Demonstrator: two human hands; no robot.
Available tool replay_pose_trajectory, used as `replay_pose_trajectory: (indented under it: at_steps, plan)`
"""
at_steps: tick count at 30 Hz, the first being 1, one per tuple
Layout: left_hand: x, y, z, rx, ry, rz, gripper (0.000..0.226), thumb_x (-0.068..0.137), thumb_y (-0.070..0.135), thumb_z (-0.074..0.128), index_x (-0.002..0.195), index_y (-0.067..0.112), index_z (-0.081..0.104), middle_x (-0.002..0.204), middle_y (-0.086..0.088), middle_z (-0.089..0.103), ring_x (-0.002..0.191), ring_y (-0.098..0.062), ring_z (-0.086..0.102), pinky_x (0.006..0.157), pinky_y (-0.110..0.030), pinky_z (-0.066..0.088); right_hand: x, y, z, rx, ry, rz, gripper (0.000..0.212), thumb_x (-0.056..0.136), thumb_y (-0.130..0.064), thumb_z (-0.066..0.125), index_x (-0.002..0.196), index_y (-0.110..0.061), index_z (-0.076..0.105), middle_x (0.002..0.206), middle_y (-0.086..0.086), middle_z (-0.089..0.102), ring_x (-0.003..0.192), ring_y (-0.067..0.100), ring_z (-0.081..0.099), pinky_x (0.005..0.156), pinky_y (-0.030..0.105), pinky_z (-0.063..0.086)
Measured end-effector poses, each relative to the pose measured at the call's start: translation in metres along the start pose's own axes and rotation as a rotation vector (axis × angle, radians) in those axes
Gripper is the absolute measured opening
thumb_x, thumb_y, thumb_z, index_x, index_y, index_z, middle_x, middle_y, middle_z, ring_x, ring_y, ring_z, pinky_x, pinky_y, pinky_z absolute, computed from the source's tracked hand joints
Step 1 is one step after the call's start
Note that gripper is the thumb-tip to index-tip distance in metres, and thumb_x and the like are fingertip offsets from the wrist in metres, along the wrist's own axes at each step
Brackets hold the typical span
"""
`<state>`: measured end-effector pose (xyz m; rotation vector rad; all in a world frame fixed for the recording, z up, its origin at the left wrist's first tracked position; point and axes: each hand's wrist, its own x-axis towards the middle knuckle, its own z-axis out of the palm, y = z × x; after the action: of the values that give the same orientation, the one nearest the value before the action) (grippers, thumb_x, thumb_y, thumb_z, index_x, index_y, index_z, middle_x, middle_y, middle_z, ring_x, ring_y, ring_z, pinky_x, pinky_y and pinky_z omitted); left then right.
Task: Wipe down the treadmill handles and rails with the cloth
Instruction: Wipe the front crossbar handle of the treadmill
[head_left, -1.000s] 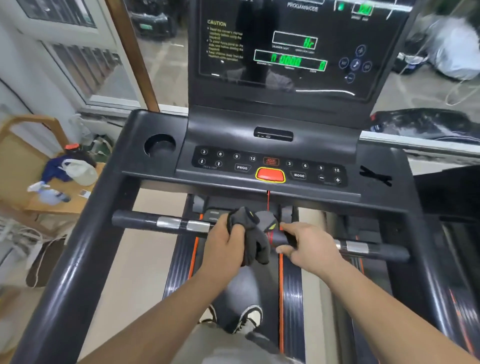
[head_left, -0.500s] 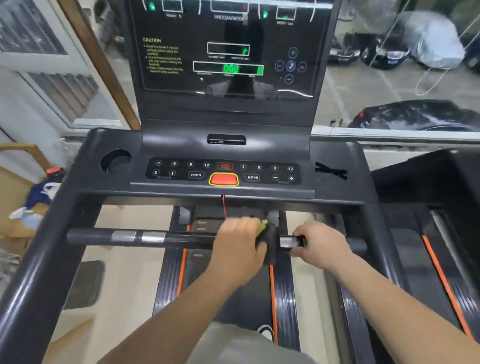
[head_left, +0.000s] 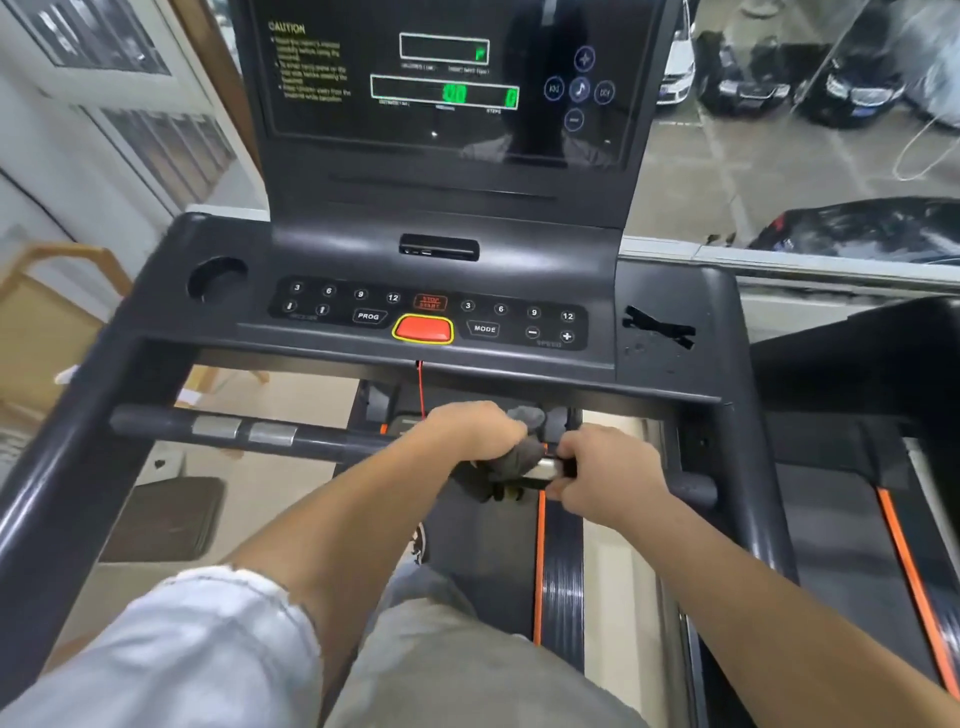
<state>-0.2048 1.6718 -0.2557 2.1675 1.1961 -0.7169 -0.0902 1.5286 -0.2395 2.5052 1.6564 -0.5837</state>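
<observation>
— Where's the cloth (head_left: 519, 457)?
— On the bar (head_left: 311, 439), right of middle, bunched under the left hand (head_left: 470, 434), whose fingers curl round it.
— The right hand (head_left: 608, 475)?
— Just right of the cloth, fingers wrapped round the bar.

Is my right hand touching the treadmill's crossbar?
Touching. The head view shows the right hand curled round the crossbar, just right of the cloth.
</observation>
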Motion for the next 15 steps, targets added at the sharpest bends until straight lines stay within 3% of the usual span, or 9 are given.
replay_pose_trajectory:
  at_steps: [2,4,5,8,10,12,14,15]
  plan:
    - [-0.002,-0.002,0.011,0.018,0.121,0.032,0.058,0.097,0.060,0.032,0.124,0.020,0.065,0.129,-0.009,0.067,0.118,-0.034,0.061,0.095,-0.040,0.045,-0.001,0.001,0.001,0.013,0.012,0.003,0.025,0.081,-0.052,0.070,0.097,-0.032,0.066,0.098,-0.010,0.060,0.096,0.017,0.060,0.074,0.030,0.049]
    - [-0.024,-0.015,0.042,0.081,0.422,0.156,0.048,0.096,0.059,0.037,0.116,0.025,0.064,0.114,-0.003,0.069,0.107,-0.031,0.063,0.088,-0.040,0.045,-0.004,0.001,0.003,0.023,0.026,0.010,0.028,0.082,-0.052,0.069,0.101,-0.033,0.067,0.101,-0.010,0.060,0.099,0.017,0.060,0.073,0.030,0.048]
    - [-0.040,-0.026,0.062,0.121,0.525,0.250,0.043,0.093,0.055,0.045,0.118,0.024,0.063,0.111,-0.001,0.066,0.105,-0.029,0.061,0.090,-0.042,0.045,-0.005,0.001,0.004,0.027,0.036,0.011,0.028,0.082,-0.052,0.069,0.102,-0.033,0.067,0.101,-0.010,0.060,0.099,0.017,0.060,0.073,0.030,0.049]
    - [-0.057,-0.053,0.101,0.275,0.692,0.417,0.066,0.077,0.037,0.063,0.133,0.004,0.056,0.133,-0.015,0.056,0.121,-0.038,0.053,0.113,-0.053,0.036,-0.005,0.000,0.006,0.038,0.048,0.012,0.027,0.081,-0.051,0.069,0.102,-0.033,0.069,0.099,-0.010,0.059,0.096,0.016,0.059,0.074,0.031,0.053]
    - [-0.051,-0.052,0.093,0.321,0.618,0.391,0.066,0.079,0.042,0.059,0.134,0.006,0.054,0.129,-0.013,0.057,0.114,-0.037,0.056,0.108,-0.049,0.039,-0.004,0.000,0.005,0.040,0.043,0.014,0.027,0.080,-0.051,0.069,0.100,-0.033,0.068,0.097,-0.011,0.059,0.094,0.016,0.059,0.075,0.032,0.054]
    - [-0.044,-0.033,0.067,0.332,0.538,0.322,0.046,0.089,0.049,0.048,0.122,0.017,0.055,0.112,-0.006,0.062,0.098,-0.032,0.061,0.087,-0.043,0.043,-0.004,-0.001,0.004,0.034,0.046,0.016,0.027,0.079,-0.050,0.070,0.099,-0.032,0.068,0.097,-0.011,0.059,0.094,0.017,0.060,0.075,0.032,0.054]
    - [-0.023,-0.015,0.031,0.182,0.413,0.211,0.043,0.100,0.052,0.036,0.118,0.021,0.059,0.115,-0.007,0.069,0.106,-0.033,0.065,0.083,-0.039,0.043,-0.002,-0.001,0.003,0.032,0.049,0.025,0.025,0.080,-0.049,0.070,0.096,-0.031,0.067,0.096,-0.010,0.059,0.094,0.017,0.061,0.075,0.031,0.053]
    - [-0.009,-0.010,0.017,0.107,0.248,0.124,0.048,0.101,0.052,0.033,0.123,0.019,0.062,0.125,-0.009,0.068,0.114,-0.033,0.064,0.089,-0.039,0.044,-0.003,-0.001,0.004,0.028,0.047,0.027,0.024,0.080,-0.049,0.070,0.094,-0.030,0.066,0.096,-0.010,0.059,0.093,0.017,0.060,0.074,0.031,0.052]
